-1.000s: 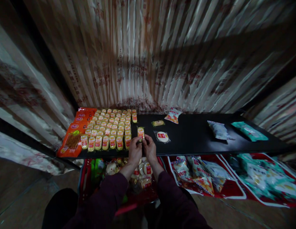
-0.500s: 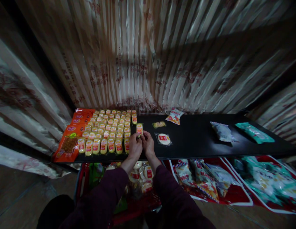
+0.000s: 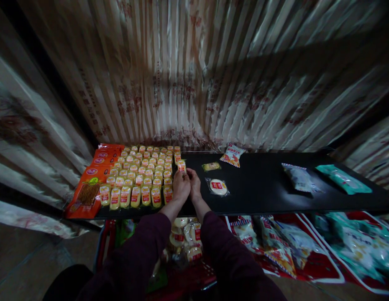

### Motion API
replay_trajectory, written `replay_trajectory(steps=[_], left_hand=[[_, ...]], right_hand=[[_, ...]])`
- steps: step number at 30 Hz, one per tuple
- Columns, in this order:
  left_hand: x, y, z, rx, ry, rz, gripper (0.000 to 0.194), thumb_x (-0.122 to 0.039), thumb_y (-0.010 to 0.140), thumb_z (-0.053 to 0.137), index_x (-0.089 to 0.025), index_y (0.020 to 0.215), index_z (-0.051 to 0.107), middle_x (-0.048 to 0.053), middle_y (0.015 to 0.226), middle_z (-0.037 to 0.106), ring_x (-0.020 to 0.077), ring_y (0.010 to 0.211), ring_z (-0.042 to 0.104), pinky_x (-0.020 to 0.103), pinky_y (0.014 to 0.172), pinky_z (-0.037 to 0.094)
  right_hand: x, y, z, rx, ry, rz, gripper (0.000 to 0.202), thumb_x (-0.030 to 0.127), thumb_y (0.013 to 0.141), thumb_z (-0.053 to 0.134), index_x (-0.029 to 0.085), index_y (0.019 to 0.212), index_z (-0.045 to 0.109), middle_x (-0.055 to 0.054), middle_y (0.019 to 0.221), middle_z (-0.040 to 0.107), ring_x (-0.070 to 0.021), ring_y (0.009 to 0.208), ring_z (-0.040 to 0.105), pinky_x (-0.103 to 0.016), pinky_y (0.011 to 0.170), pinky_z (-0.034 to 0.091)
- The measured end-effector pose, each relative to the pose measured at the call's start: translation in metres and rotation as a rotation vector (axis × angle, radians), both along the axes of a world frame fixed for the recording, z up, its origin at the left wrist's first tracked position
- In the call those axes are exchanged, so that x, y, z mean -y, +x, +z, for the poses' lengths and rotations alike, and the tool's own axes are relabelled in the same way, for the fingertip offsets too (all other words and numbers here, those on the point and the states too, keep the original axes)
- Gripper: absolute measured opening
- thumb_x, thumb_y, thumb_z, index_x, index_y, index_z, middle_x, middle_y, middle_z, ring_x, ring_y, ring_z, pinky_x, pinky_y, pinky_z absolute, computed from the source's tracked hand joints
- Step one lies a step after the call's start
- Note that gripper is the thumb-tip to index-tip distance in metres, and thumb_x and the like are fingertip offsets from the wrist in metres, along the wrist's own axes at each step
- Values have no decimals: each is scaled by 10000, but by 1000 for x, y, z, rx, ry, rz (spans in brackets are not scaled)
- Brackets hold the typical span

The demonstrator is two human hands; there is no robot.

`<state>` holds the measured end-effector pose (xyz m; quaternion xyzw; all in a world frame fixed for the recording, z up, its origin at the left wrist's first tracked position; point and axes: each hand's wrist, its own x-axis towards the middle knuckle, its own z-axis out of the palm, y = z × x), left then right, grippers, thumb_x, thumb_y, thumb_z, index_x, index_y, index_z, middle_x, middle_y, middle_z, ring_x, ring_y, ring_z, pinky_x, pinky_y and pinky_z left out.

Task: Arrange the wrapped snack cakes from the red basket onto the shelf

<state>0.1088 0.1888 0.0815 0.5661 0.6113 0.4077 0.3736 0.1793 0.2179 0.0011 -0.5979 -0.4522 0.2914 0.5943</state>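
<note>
Between the fingertips of my left hand (image 3: pixel 181 186) and my right hand (image 3: pixel 194 183) is a small wrapped cake (image 3: pixel 182 166), yellow with a red and white label. It is held upright over the black shelf (image 3: pixel 251 179). Both hands are closed, side by side, and partly hide its lower end. Just left of them stand tight rows of the same wrapped cakes (image 3: pixel 136 196). The column nearest the hands has a wrapped cake (image 3: pixel 177 157) at its back end. To the right of my hands lie a round white wrapped cake (image 3: pixel 217 186) and a flat clear-wrapped snack (image 3: pixel 211 166).
Orange snack packets (image 3: pixel 84 192) lie at the shelf's left end. Farther right are a red-and-white snack bag (image 3: pixel 232 155), a silvery bag (image 3: pixel 298 177) and a teal packet (image 3: pixel 343 179). Red baskets (image 3: pixel 334 271) of bagged snacks stand below the front edge. Striped sheeting (image 3: pixel 194 75) hangs behind.
Both hands have moved slightly forward and left with the wrapped cake, bringing it closer to the end of the right-hand column. The camera view has shifted a little.
</note>
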Motion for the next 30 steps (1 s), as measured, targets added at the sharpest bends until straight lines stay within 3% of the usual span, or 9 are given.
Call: replay_trajectory(steps=[10,17,23,30], left_hand=[[-28,9,7,-50,-109,29,289,-126,831,430,-131,1041,628,127,1165,624,183,1136,554,278,997,394],[-44,6,-2,-88,-136,43,284,-116,805,455,-141,1028,630,124,1151,639,188,1104,573,263,953,415],[-55,3,-13,-141,-147,2,247,-113,797,454,-159,938,651,107,1081,669,179,1052,597,245,913,433],[-59,3,-11,-214,-187,-14,266,-128,782,461,-153,969,649,117,1106,659,180,1045,600,237,892,437]], right_hand=[[-20,2,9,101,-111,-36,289,250,691,480,211,954,595,-23,898,685,-184,832,621,-313,801,495],[-32,-1,2,178,-120,-13,251,211,704,470,231,904,619,0,869,678,-166,804,600,-283,786,468],[-39,1,-6,273,-133,-21,278,179,703,463,198,915,641,-44,958,672,-181,908,584,-289,846,439],[-43,-1,-10,332,-160,-25,316,188,733,459,194,997,632,-55,997,674,-187,916,585,-296,838,439]])
